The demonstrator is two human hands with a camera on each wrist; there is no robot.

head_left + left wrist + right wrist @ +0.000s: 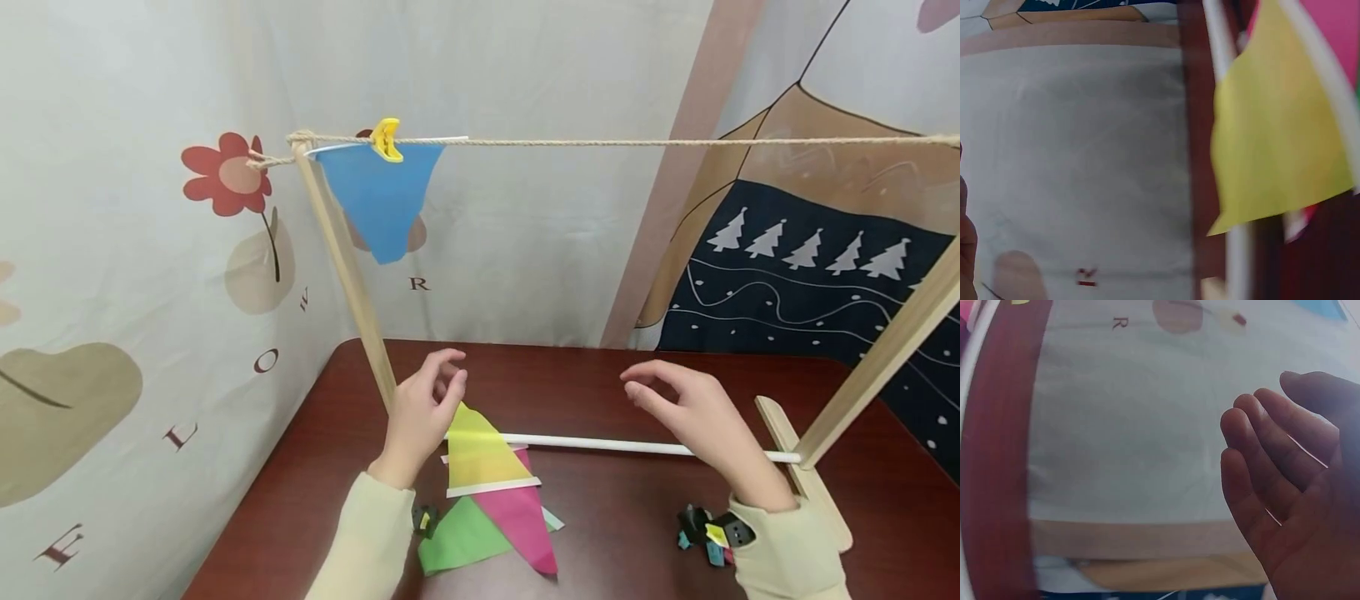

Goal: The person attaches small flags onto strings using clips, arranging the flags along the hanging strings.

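Observation:
A blue pennant point(386, 200) hangs at the left end of a twine line point(600, 142), with a yellow clip point(387, 140) on its top edge. My left hand point(416, 421) is in the air beside the left post, fingers loosely bent and holding nothing. Just right of it a yellow pennant point(480, 458) lies over a magenta pennant point(528, 529) and a green pennant point(461, 537). My right hand point(697, 412) hovers on the right side, also holding nothing; its loosely bent fingers point(1272, 444) show in the right wrist view.
A left wooden post point(348, 283) and a right wooden post point(885, 350) carry the twine. Low between them runs a white rod point(592, 443). Small clips point(715, 553) lie on the dark red table point(600, 517) near my right wrist. A printed cloth wall point(525, 242) stands behind.

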